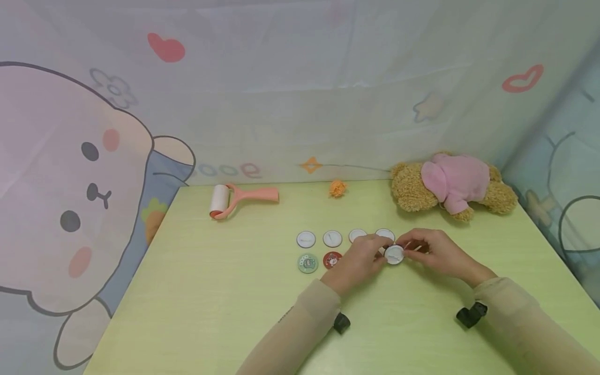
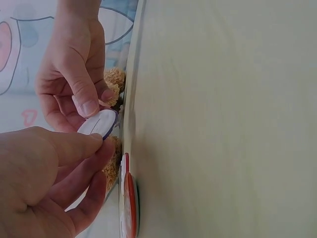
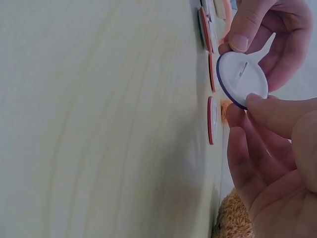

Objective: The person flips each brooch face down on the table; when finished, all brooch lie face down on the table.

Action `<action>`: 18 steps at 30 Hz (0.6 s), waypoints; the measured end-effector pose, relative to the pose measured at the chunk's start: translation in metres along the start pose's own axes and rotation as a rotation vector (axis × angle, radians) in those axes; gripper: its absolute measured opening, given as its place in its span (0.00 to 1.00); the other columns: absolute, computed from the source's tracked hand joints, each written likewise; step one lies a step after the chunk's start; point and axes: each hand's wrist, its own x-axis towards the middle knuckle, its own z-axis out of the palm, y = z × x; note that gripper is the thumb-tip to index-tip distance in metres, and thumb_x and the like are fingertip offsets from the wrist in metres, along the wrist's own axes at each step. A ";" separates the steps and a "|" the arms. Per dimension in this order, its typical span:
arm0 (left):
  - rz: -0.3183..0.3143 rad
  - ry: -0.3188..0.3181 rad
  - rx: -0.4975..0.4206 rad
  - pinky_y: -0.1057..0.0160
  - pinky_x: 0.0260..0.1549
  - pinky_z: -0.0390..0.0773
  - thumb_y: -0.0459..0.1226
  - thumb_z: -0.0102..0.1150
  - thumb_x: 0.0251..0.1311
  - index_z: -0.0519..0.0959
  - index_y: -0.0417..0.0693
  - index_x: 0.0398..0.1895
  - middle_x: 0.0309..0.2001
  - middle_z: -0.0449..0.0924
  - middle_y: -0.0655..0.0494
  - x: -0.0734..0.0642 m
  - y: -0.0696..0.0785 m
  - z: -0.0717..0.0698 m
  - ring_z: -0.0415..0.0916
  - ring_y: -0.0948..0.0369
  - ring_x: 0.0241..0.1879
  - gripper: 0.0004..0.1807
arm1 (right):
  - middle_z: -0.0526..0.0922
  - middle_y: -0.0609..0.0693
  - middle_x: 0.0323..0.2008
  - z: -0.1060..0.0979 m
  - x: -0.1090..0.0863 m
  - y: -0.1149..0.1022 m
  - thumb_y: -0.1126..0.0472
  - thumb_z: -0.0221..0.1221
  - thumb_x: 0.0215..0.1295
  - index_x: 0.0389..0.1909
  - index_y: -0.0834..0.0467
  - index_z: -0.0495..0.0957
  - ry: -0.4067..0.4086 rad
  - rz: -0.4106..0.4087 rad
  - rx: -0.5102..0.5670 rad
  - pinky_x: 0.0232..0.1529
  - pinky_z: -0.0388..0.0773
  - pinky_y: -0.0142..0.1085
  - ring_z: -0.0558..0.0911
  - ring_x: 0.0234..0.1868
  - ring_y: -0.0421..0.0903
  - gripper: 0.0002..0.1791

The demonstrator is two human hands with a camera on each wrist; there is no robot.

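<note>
— Where's the badge [image 1: 395,254]?
— Above the worktop [image 1: 211,302]; my left hand [image 1: 358,263] and right hand [image 1: 436,252] pinch its rim, pin [image 3: 242,70] facing me.
— Why that grip?
— Presumably steadies it, leaving the pin accessible.

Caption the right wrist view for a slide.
Left hand and right hand hold a badge, pin showing.

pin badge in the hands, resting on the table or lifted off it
Lifted off: the left hand and right hand pinch the pin badge by its rim, and both wrist views show it above the tabletop.
</note>
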 end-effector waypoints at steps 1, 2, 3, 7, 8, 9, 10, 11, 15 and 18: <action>0.001 0.004 0.004 0.81 0.45 0.76 0.29 0.68 0.67 0.82 0.42 0.61 0.54 0.86 0.50 0.000 0.000 0.000 0.84 0.65 0.46 0.19 | 0.89 0.50 0.43 0.000 0.000 0.000 0.73 0.70 0.64 0.50 0.55 0.86 0.002 0.001 -0.003 0.34 0.84 0.31 0.88 0.38 0.39 0.16; 0.003 0.007 0.005 0.81 0.45 0.75 0.29 0.68 0.67 0.82 0.42 0.61 0.55 0.85 0.50 0.000 0.000 0.000 0.83 0.65 0.46 0.19 | 0.89 0.50 0.44 0.000 0.000 0.001 0.73 0.70 0.63 0.50 0.55 0.86 0.003 0.003 -0.005 0.34 0.84 0.31 0.88 0.38 0.39 0.17; 0.007 0.010 0.007 0.81 0.46 0.75 0.29 0.68 0.67 0.82 0.41 0.61 0.56 0.85 0.50 -0.001 0.001 0.000 0.83 0.65 0.47 0.20 | 0.89 0.49 0.44 0.000 0.000 0.001 0.74 0.71 0.62 0.49 0.55 0.86 0.006 0.003 -0.006 0.34 0.84 0.32 0.88 0.38 0.39 0.17; 0.031 0.025 0.019 0.82 0.46 0.74 0.28 0.68 0.66 0.81 0.39 0.61 0.58 0.83 0.49 -0.001 0.001 0.001 0.82 0.64 0.48 0.20 | 0.88 0.48 0.43 0.001 0.002 0.002 0.74 0.72 0.60 0.47 0.54 0.86 0.010 -0.010 -0.008 0.33 0.85 0.32 0.88 0.38 0.38 0.18; 0.038 0.031 0.022 0.83 0.45 0.74 0.28 0.68 0.66 0.81 0.39 0.61 0.58 0.83 0.49 -0.001 0.001 0.001 0.82 0.64 0.48 0.20 | 0.88 0.48 0.43 0.001 0.002 0.002 0.75 0.72 0.60 0.47 0.54 0.86 0.008 -0.014 -0.007 0.33 0.85 0.32 0.88 0.38 0.38 0.18; 0.044 0.036 0.024 0.83 0.45 0.74 0.27 0.68 0.65 0.82 0.38 0.60 0.58 0.82 0.49 -0.001 0.001 0.001 0.82 0.64 0.48 0.20 | 0.88 0.49 0.43 0.001 0.002 0.002 0.75 0.72 0.60 0.47 0.54 0.86 0.010 -0.019 -0.004 0.33 0.85 0.32 0.88 0.37 0.39 0.17; 0.048 0.041 0.026 0.83 0.44 0.74 0.27 0.68 0.65 0.82 0.38 0.59 0.59 0.82 0.49 -0.001 0.000 0.002 0.82 0.64 0.47 0.19 | 0.88 0.48 0.43 0.001 0.002 0.002 0.75 0.71 0.60 0.46 0.54 0.86 0.010 -0.020 -0.003 0.33 0.84 0.32 0.88 0.37 0.39 0.17; 0.051 0.046 0.024 0.83 0.43 0.74 0.27 0.69 0.65 0.82 0.38 0.59 0.59 0.82 0.48 -0.001 0.000 0.002 0.82 0.64 0.47 0.19 | 0.88 0.49 0.43 0.001 0.002 0.002 0.75 0.72 0.60 0.46 0.54 0.86 0.014 -0.025 0.000 0.33 0.84 0.32 0.88 0.37 0.39 0.17; 0.052 0.048 0.015 0.84 0.42 0.73 0.26 0.70 0.64 0.83 0.38 0.57 0.59 0.81 0.48 -0.001 0.000 0.003 0.82 0.63 0.46 0.19 | 0.88 0.49 0.43 0.001 0.002 0.002 0.75 0.71 0.60 0.46 0.54 0.86 0.011 -0.025 0.009 0.33 0.85 0.32 0.88 0.37 0.38 0.17; 0.051 0.046 0.014 0.84 0.42 0.73 0.26 0.70 0.63 0.83 0.38 0.57 0.58 0.82 0.47 -0.001 -0.001 0.003 0.82 0.64 0.44 0.18 | 0.88 0.49 0.45 0.001 0.001 0.002 0.74 0.72 0.60 0.48 0.54 0.87 -0.004 -0.026 0.016 0.34 0.86 0.33 0.88 0.38 0.39 0.17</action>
